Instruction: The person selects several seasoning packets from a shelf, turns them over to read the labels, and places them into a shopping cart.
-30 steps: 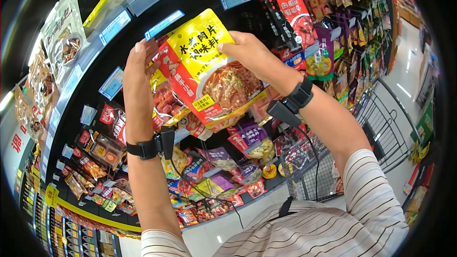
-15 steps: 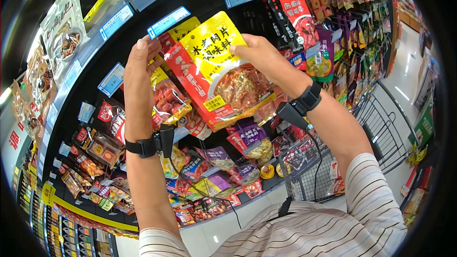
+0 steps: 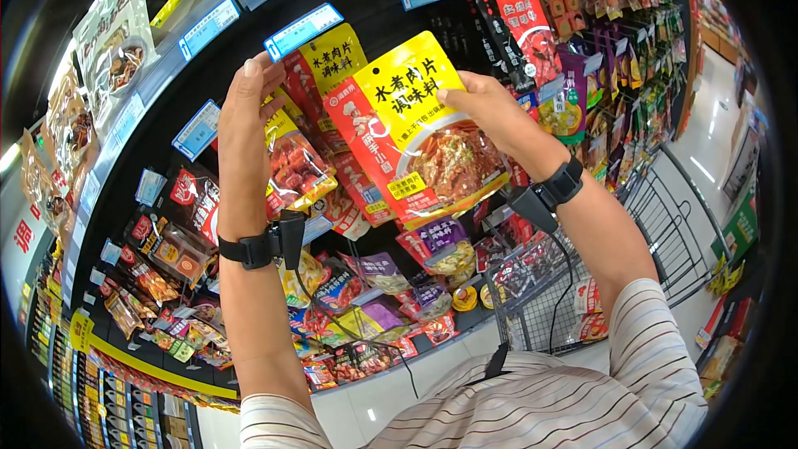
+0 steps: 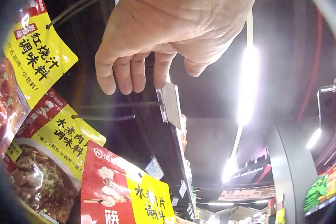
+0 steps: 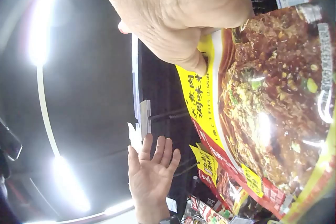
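Observation:
My right hand [image 3: 503, 120] pinches the top right edge of a yellow and red seasoning packet [image 3: 407, 150], thumb on its front. A bowl of meat is printed on it, and it is held in front of the shelf. Behind it hangs a matching packet [image 3: 337, 62] on a hook, also seen in the left wrist view. My left hand [image 3: 243, 120] is raised beside the hanging packets, its fingers close under a blue-edged price tag [image 3: 303, 31]. In the left wrist view that hand [image 4: 173, 29] holds nothing, its fingers loosely extended.
Several other packets hang below, among them a braised-meat one [image 3: 295, 166] near my left hand. Red packets [image 3: 524, 25] hang at the upper right. A wire shopping cart [image 3: 532, 303] with packets in it stands at the lower right. Price tags line the shelf rail [image 3: 166, 75].
My right hand has moved right with the seasoning packet, away from the matching one on the hook, which now shows more. The left hand stays near the hooks.

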### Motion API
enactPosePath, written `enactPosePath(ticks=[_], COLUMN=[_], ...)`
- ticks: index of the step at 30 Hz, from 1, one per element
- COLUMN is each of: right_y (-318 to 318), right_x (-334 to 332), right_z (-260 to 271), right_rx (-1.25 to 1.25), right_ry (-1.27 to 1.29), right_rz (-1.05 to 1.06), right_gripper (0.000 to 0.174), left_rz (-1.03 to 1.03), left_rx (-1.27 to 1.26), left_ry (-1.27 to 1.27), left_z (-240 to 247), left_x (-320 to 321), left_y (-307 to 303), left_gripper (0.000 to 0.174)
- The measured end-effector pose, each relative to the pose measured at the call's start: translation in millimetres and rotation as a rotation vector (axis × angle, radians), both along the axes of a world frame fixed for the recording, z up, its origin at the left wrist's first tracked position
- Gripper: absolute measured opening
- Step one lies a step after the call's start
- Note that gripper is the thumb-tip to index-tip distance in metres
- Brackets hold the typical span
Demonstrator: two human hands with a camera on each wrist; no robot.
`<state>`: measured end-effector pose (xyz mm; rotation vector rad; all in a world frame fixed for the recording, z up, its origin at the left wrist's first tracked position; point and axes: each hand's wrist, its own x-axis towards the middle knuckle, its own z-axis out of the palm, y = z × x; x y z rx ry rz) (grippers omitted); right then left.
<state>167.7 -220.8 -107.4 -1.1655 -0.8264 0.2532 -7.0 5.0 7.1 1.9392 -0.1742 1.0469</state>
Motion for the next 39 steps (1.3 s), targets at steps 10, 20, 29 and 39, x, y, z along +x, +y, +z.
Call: enactPosePath(ticks=[10, 20, 29, 39], right_y=[-5.0, -24.1, -35.3, -23.9], right_x=[-3.3, -14.1, -35.8, -32.6], right_z=[-4.8, -20.6, -32.6, -37.6], right_rx=[0.018, 0.014, 0.005, 0.03], right_ry=[-0.024, 0.037, 0.14, 0.168], right_rz=[-0.013, 0.026, 0.085, 0.127], right_gripper=[0.029, 0.032, 0.03, 0.03], left_rz=[-0.061, -0.026, -0.061, -0.085], left_rx=[-0.043, 0.002, 0.036, -0.022], left_ry=[0.068, 0.284, 0.403, 0.434], left_z=[-24.4, -64.5, -84.4, -79.8], left_x=[1.5, -6.9, -23.4, -23.0], left_y=[7.1, 13.3, -2.3, -0.6], left_gripper=[0.064, 0.057, 0.048, 0.044])
